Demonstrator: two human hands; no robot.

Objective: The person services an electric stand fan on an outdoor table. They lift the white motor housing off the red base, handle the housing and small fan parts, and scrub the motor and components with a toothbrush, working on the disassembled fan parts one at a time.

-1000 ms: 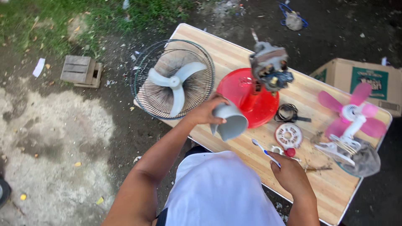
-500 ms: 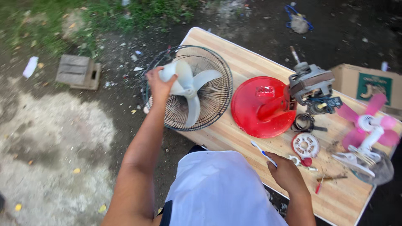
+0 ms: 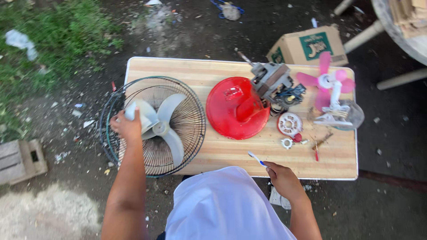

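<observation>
My left hand [image 3: 126, 126] rests over the left side of a round black wire fan grille [image 3: 191, 133] and is closed on a pale grey part [image 3: 130, 111]. The part lies against one lobe of the pale three-lobed fan blade [image 3: 171, 133] inside the grille. My right hand [image 3: 282, 178] is at the table's near edge, holding a small white and blue brush [image 3: 255, 158] that points up and left. A red round fan base [image 3: 231, 111] lies in the middle of the wooden table [image 3: 200, 71], with a grey fan motor [image 3: 271, 80] beside it.
A small pink fan [image 3: 331, 89] stands at the table's right end. A round white part [image 3: 290, 123] and a red-handled screwdriver [image 3: 316, 151] lie near it. A cardboard box [image 3: 309, 46] sits on the ground behind, a wooden crate [image 3: 18, 160] at the left.
My left hand has carried the pale grey part from beside the red base leftward to the fan blade in the grille. My right hand has kept the brush near the table's edge.
</observation>
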